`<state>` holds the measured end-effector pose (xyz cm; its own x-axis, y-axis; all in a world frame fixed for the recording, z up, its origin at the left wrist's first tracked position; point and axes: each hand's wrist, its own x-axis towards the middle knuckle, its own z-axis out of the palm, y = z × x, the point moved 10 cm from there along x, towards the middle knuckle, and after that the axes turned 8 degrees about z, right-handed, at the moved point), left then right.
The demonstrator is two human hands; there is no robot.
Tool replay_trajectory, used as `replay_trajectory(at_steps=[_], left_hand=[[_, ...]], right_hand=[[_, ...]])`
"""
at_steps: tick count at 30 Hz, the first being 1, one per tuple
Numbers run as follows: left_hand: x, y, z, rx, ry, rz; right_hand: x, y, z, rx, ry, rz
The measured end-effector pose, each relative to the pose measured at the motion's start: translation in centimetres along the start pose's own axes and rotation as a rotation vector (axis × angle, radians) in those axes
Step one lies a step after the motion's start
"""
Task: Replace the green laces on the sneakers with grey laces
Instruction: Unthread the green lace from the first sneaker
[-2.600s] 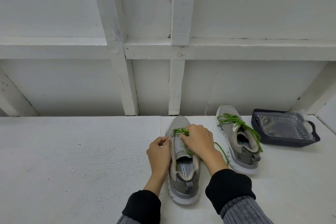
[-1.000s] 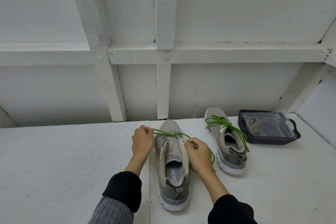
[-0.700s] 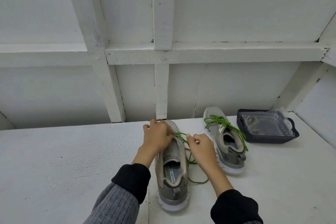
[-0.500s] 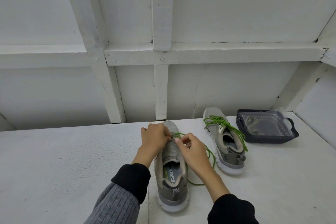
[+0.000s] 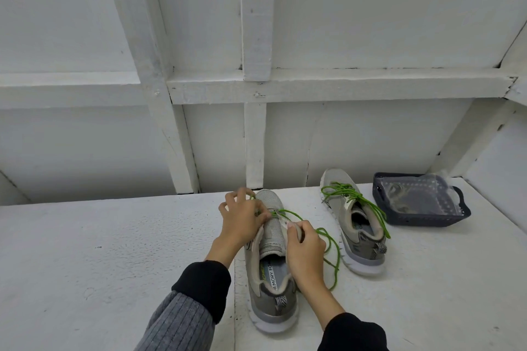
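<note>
The green lace, limp and light, should slide out if taken near the eyelets, where the left hand pinches it while the right hand grips the sneaker

Insole print: "MEMORY FOA" in dark capitals on the insole of the nearer sneaker, lower centre of the frame; the end of the second word is hidden under the right hand.
Beside that print: a short green mark on the same insole, too small to read.
Farther sneaker, right of centre: dark print on its insole, too small to read.
Elsewhere: no readable text.
</note>
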<state>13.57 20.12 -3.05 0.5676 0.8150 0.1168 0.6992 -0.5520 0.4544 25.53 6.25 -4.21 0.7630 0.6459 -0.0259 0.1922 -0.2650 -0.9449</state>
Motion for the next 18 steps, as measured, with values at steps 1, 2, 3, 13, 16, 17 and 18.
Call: replay_trajectory(at_steps=[1,2,3,13,16,17,18], left_hand=[[-0.3,-0.4,-0.3,-0.034,0.065,-0.014],[-0.6,-0.9,-0.8,-0.090,0.141,-0.038],[-1.2,-1.6,-1.4,-0.164,0.220,-0.074],[-3.0,-5.4,-3.2,-0.251,0.399,-0.169],[-1.3,-0.7,-3.1,-0.222,0.282,0.147],[-0.7,0.6,-2.3,-0.199,0.187,0.210],[-0.2,1.4,-1.3,-0.152,0.089,0.248]], right_hand=[[0.0,-0.1,-0.1,0.003,0.003,-0.003],[-0.1,-0.2,-0.2,0.007,0.004,-0.004],[-0.1,-0.2,-0.2,0.013,0.004,-0.003],[-0.4,-0.3,-0.3,0.057,0.006,0.011],[-0.5,-0.3,-0.2,0.050,0.004,0.005],[-0.4,-0.3,-0.2,0.051,0.005,0.006],[-0.4,-0.2,-0.2,0.052,0.006,0.010]])
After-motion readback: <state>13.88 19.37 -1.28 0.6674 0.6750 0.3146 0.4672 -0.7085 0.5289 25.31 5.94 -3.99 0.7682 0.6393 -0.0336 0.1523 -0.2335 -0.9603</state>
